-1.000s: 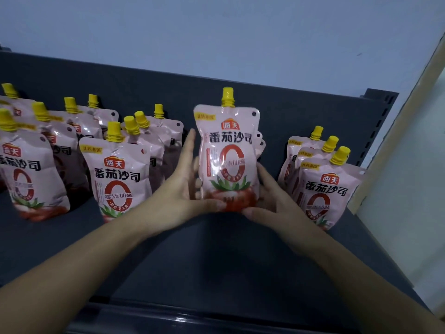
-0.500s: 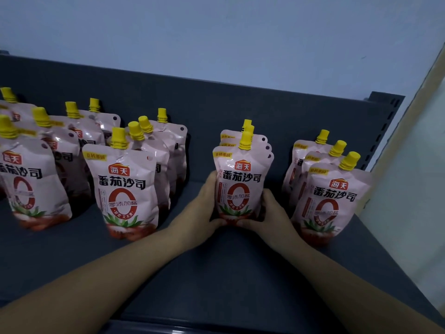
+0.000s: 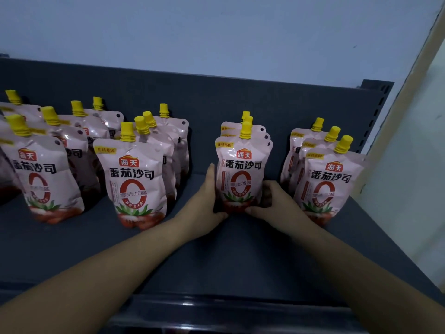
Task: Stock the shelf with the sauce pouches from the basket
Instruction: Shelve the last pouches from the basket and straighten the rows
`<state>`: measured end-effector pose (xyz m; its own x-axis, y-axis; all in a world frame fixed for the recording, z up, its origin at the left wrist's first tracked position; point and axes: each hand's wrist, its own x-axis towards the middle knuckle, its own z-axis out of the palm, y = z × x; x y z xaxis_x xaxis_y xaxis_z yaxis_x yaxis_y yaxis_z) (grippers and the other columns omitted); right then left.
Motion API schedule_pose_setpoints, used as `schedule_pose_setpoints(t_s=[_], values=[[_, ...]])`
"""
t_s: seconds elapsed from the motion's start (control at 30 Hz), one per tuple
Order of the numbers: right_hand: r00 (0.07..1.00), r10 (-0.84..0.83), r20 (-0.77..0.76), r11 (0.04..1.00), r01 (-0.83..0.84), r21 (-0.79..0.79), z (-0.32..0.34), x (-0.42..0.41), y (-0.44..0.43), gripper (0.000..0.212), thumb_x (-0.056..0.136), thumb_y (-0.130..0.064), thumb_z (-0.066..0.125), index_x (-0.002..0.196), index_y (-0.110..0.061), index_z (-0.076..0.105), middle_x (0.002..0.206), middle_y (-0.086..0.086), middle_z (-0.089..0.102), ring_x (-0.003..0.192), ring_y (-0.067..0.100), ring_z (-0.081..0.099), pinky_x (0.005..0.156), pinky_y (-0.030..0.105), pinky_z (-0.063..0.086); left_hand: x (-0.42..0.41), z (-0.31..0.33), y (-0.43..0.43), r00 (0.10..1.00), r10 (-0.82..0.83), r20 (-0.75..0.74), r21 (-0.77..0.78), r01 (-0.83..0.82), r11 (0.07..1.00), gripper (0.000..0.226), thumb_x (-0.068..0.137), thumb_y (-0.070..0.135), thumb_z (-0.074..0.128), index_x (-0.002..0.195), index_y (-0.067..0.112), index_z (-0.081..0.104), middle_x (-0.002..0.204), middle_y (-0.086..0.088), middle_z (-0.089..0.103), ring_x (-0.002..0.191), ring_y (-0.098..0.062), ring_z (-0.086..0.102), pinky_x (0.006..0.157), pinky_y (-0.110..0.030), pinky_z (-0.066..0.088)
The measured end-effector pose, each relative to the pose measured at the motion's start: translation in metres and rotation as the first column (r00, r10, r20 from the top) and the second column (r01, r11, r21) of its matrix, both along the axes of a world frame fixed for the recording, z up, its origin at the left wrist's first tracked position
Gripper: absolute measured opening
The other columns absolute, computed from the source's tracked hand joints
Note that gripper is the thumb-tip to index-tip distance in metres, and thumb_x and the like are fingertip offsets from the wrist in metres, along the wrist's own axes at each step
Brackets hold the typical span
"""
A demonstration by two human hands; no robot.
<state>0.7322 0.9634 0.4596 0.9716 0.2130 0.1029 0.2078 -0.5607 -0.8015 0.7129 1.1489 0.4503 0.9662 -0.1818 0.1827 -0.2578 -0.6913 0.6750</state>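
Pale blue wall [image 3: 216, 32] above a dark grey shelf [image 3: 228, 256] w/ upright back panel [image 3: 216, 92]; head view.

Hidden/cut off: the far-left group [image 3: 45, 165] runs off the left edge, so its count is partial. Pouches behind each front one show little more than caps and top corners. Small label print is not legible. Both forearms are cut by the bottom edge. Fingers of the right hand [image 3: 272, 203] are partly lost in shadow.

Counts, by yellow caps: 15 pouches visible.
- 5 in the far-left group
- 4 in the mid-left row [image 3: 134, 179]
- 3 in the centre row [image 3: 262, 131]
- 3 in the right row [image 3: 325, 184]

Hands: 2.

The front pouch [image 3: 240, 174] stands on the shelf at the head of the centre row, just ahead of the 2 pouches behind it, approx. midway between the mid-left and right rows. Its long axis is vertical, cap [image 3: 245, 131] up, printed face toward the camera.

The left hand [image 3: 207, 203] grips the pouch's lower left edge, fingers running up the side and thumb across the base at front. The right hand grips the lower right edge, fingers curled round the side and thumb on the base.
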Motion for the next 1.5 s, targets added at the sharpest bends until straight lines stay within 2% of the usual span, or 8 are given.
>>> schedule_pose_setpoints(t_s=[0.17, 0.3, 0.53, 0.8, 1.03, 1.13, 1.3, 1.5], values=[[1.000, 0.011, -0.027, 0.999, -0.012, -0.053, 0.006, -0.021, -0.003, 0.061, 0.080, -0.016, 0.070, 0.131, -0.013, 0.037, 0.125, 0.004, 0.056, 0.102, 0.011, 0.052, 0.089, 0.027, 0.045, -0.030, 0.009, -0.008, 0.997, 0.016, -0.082, 0.033, -0.013, 0.999, 0.104, 0.081, 0.015, 0.070, 0.149, 0.020, -0.008, 0.152, 0.004, 0.025, 0.132, -0.005, 0.029, 0.093, -0.004, 0.021], [0.988, -0.018, 0.156, 0.997, 0.030, -0.076, 0.006, -0.050, -0.006, 0.056, 0.082, -0.011, 0.064, 0.132, -0.012, 0.039, 0.126, 0.004, 0.046, 0.110, 0.013, 0.045, 0.088, 0.023, 0.036, -0.063, 0.015, -0.017, 0.987, 0.139, -0.086, 0.075, -0.133, 0.988, 0.087, 0.085, 0.022, 0.066, 0.149, 0.011, 0.009, 0.156, -0.005, 0.020, 0.142, -0.016, 0.021, 0.096, -0.008, 0.018], [0.811, 0.433, 0.394, 0.901, -0.379, -0.212, 0.011, -0.102, 0.050, 0.028, 0.078, -0.007, 0.059, 0.105, -0.006, 0.065, 0.100, 0.000, 0.058, 0.093, 0.014, 0.056, 0.078, 0.004, 0.035, -0.160, 0.023, 0.034, 0.907, 0.401, 0.130, 0.148, -0.417, 0.897, 0.035, 0.084, 0.024, 0.064, 0.117, 0.016, 0.059, 0.122, -0.002, 0.061, 0.115, -0.019, 0.055, 0.098, -0.032, 0.043], [0.513, 0.731, 0.450, 0.679, -0.612, -0.405, 0.026, -0.180, 0.187, 0.025, 0.084, -0.012, 0.058, 0.109, -0.011, 0.066, 0.106, 0.003, 0.065, 0.103, 0.018, 0.059, 0.087, 0.029, 0.044, -0.310, 0.024, 0.154, 0.676, 0.733, 0.081, 0.506, -0.661, 0.554, 0.055, 0.084, 0.039, 0.055, 0.129, 0.008, 0.047, 0.131, -0.011, 0.054, 0.122, -0.027, 0.049, 0.096, -0.033, 0.041], [0.313, 0.904, 0.292, 0.427, -0.694, -0.579, 0.003, -0.254, 0.351, 0.045, 0.088, -0.021, 0.056, 0.132, -0.015, 0.050, 0.129, 0.005, 0.055, 0.117, 0.023, 0.052, 0.092, 0.035, 0.044, -0.451, -0.004, 0.267, 0.384, 0.922, -0.047, 0.572, -0.747, 0.340, 0.073, 0.088, 0.038, 0.057, 0.145, 0.008, 0.023, 0.145, -0.010, 0.039, 0.130, -0.028, 0.042, 0.103, -0.037, 0.038], [0.249, 0.941, 0.227, 0.337, -0.714, -0.614, -0.012, -0.289, 0.421, 0.049, 0.089, -0.022, 0.055, 0.136, -0.013, 0.045, 0.136, 0.006, 0.050, 0.124, 0.023, 0.048, 0.098, 0.034, 0.042, -0.510, -0.018, 0.314, 0.262, 0.963, -0.059, 0.601, -0.761, 0.244, 0.070, 0.086, 0.040, 0.058, 0.141, 0.006, 0.029, 0.144, -0.011, 0.040, 0.129, -0.028, 0.041, 0.103, -0.037, 0.038], [0.178, 0.969, 0.173, 0.248, -0.722, -0.646, -0.046, -0.341, 0.513, 0.041, 0.085, -0.020, 0.055, 0.125, -0.013, 0.054, 0.120, 0.007, 0.057, 0.113, 0.027, 0.055, 0.089, 0.038, 0.046, -0.580, -0.049, 0.372, 0.133, 0.984, -0.119, 0.596, -0.783, 0.178, 0.056, 0.084, 0.035, 0.059, 0.130, 0.009, 0.041, 0.134, -0.011, 0.048, 0.124, -0.027, 0.043, 0.098, -0.035, 0.040], [0.127, 0.977, 0.170, 0.209, -0.710, -0.672, -0.080, -0.370, 0.593, 0.040, 0.086, -0.019, 0.053, 0.126, -0.015, 0.055, 0.121, 0.006, 0.059, 0.108, 0.027, 0.056, 0.079, 0.035, 0.045, -0.608, -0.088, 0.432, 0.079, 0.979, -0.188, 0.599, -0.780, 0.178, 0.064, 0.089, 0.031, 0.055, 0.142, 0.010, 0.027, 0.143, -0.010, 0.041, 0.131, -0.027, 0.038, 0.105, -0.035, 0.036]])
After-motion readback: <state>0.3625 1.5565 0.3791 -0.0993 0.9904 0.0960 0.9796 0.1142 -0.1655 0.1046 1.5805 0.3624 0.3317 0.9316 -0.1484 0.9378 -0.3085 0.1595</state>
